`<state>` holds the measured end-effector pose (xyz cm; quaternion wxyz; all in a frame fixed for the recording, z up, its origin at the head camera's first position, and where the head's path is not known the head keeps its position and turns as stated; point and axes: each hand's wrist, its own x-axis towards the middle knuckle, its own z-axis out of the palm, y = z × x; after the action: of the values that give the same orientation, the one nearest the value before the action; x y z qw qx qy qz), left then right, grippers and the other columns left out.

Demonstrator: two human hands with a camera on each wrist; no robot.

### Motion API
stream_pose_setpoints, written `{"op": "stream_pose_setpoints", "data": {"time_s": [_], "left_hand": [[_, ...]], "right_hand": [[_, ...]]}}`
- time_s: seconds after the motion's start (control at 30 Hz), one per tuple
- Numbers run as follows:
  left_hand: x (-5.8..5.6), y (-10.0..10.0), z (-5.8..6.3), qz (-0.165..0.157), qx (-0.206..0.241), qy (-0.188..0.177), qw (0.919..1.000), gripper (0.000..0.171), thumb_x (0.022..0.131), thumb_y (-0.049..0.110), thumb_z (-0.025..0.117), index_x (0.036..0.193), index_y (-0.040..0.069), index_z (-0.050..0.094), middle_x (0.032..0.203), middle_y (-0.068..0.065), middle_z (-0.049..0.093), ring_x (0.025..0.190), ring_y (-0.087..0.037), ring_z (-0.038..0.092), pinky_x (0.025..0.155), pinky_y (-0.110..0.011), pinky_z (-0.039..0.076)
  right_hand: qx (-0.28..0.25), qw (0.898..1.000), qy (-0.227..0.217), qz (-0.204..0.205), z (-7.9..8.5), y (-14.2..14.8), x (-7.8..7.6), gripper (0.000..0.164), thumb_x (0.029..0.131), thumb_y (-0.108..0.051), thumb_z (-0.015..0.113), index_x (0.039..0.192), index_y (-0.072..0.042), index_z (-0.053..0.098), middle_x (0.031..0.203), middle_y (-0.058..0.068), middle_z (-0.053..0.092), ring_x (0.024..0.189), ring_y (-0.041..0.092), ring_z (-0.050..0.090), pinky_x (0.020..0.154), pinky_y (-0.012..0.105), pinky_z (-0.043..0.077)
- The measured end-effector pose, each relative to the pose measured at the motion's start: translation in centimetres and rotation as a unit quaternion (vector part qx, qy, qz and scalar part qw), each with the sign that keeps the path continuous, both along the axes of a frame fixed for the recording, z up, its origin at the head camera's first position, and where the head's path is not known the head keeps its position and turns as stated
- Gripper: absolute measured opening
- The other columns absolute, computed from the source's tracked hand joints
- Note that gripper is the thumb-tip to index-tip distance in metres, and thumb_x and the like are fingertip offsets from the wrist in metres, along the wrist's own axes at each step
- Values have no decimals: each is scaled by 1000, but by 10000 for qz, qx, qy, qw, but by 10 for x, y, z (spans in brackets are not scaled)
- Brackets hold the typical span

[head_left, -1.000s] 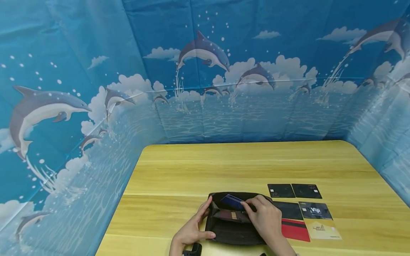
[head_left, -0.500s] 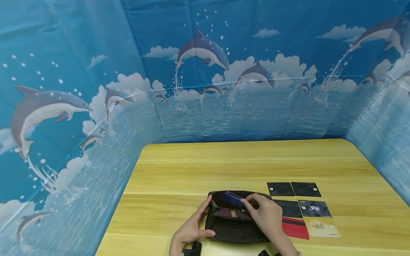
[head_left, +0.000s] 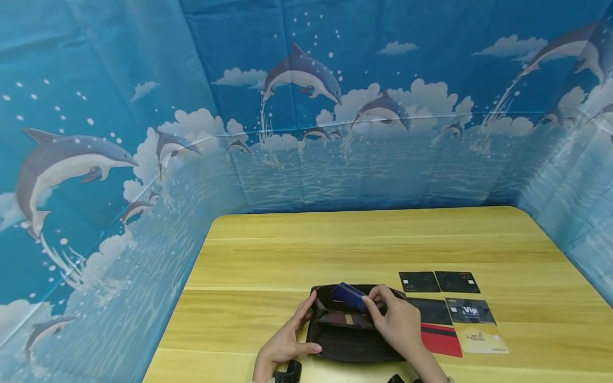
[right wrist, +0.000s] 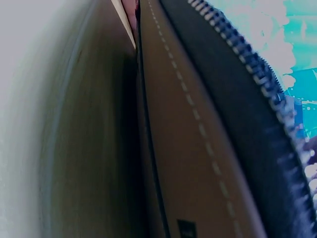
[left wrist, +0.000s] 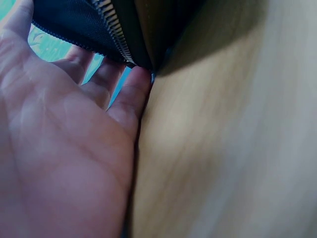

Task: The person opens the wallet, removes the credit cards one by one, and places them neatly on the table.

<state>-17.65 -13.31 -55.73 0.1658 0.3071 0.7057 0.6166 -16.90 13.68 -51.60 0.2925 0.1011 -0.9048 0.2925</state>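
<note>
A dark zip-around wallet (head_left: 354, 346) stands spread open at the table's front. My left hand (head_left: 286, 340) grips its left end, thumb at the near edge and fingers at the far side. In the left wrist view, fingers touch the wallet beside its zipper (left wrist: 113, 30). My right hand (head_left: 399, 325) pinches a blue card (head_left: 347, 296) between thumb and fingers at the wallet's rear compartment; the card's lower part is hidden. A brown item with a small gold patch (head_left: 341, 318) shows in the middle section. The right wrist view has the wallet's stitched brown side (right wrist: 178, 119), but no fingers clearly.
Right of the wallet lie two black cards (head_left: 419, 282) at the back, another black card (head_left: 433, 311), a dark Vip card (head_left: 471, 311), a red card (head_left: 441, 340) and a gold card (head_left: 481, 339). The yellow wooden table (head_left: 268, 255) meets a dolphin-print curtain (head_left: 335, 181).
The blue card has risen slightly in the wallet, with my right hand still pinching it. My left hand keeps its grip. The head view has shifted a little.
</note>
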Motion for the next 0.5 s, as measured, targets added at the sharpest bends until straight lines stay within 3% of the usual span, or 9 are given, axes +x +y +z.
{"op": "stream_pose_setpoints", "data": {"time_s": [0.2,0.5], "left_hand": [[5,1,21,-64,-20,-184,9998,100,81,2,74,155,16,7,156,-14,4,138,-31,18,110,-50,16],[5,1,22,-94,-35,-136,9999,100,81,2,74,154,15,7,156,-13,4,139,-27,17,110,-50,17]], "right_hand": [[-39,9998,-182,102,1,1,1,24,79,-15,78,84,-20,54,54,-22,39,41,-5,25,38,20,19],[-459,9980,-276,322,2,3,3,20,83,-11,73,92,-21,58,56,-24,39,45,-6,34,39,19,25]]}}
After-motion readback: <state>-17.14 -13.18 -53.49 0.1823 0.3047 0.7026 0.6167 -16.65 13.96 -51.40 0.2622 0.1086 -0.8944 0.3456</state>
